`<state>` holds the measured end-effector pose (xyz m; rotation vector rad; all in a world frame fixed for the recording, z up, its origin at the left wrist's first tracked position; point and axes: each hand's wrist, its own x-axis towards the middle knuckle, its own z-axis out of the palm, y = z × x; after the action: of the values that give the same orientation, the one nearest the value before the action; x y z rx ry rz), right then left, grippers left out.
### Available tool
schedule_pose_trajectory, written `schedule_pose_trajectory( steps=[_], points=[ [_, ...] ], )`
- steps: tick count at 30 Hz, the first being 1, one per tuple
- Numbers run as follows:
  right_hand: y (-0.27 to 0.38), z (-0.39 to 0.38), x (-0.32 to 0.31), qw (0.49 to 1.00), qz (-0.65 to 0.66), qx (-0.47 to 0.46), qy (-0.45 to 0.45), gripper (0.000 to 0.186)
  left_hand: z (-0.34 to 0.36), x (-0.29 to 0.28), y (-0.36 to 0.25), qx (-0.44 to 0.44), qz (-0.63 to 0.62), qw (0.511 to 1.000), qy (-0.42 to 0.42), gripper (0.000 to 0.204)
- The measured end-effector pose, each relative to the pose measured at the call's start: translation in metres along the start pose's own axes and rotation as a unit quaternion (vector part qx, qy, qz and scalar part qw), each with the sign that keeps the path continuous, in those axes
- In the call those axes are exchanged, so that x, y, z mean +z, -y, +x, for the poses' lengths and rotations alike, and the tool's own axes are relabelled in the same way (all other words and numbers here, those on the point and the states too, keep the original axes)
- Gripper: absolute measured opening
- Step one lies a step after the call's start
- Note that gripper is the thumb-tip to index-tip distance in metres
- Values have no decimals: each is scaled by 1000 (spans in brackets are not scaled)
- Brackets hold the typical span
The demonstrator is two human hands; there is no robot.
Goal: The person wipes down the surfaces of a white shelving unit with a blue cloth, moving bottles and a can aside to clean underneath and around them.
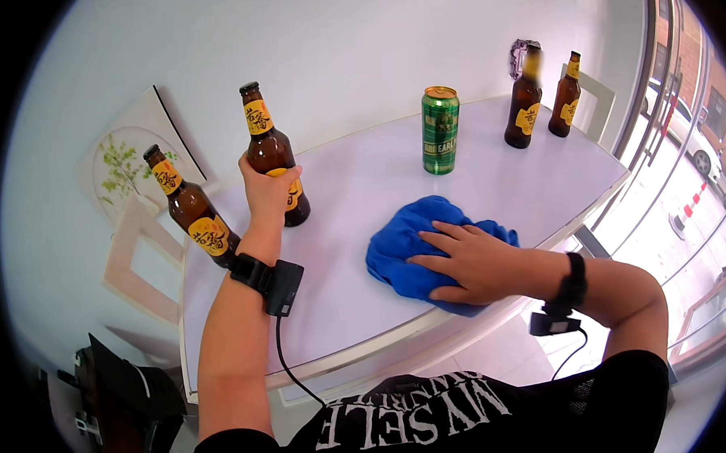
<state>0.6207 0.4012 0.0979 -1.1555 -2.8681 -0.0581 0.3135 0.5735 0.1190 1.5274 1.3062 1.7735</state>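
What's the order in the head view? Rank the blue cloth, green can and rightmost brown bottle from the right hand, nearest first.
1. Blue cloth: directly under the right hand.
2. Green can: upright, beyond the cloth.
3. Rightmost brown bottle: standing at the far right.

A plain pale wall point(347, 49) rises behind a white table point(342, 308), with a white chair point(121, 249) and a plant picture point(121, 160) at the left and another light chair point(606, 98) beyond the far right end. Bright daylight comes through tall glass doors point(649, 129) at the right, where a white car point(689, 127), a red-and-white traffic cone point(689, 206) and a brick building point(716, 102) show outside; pale tiled floor point(510, 354) lies below.
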Motion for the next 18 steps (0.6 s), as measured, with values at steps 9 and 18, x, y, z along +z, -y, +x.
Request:
schedule_pose_trajectory(
  steps=[9, 18],
  points=[
    [-34, -98, 0, 985, 27, 141, -97, 49, -10, 0, -2, 5, -3, 999, -32, 84],
    [-176, -179, 18, 863, -34, 467, -190, 52, -5, 3, 16, 86, 7, 995, -48, 88]
  ],
)
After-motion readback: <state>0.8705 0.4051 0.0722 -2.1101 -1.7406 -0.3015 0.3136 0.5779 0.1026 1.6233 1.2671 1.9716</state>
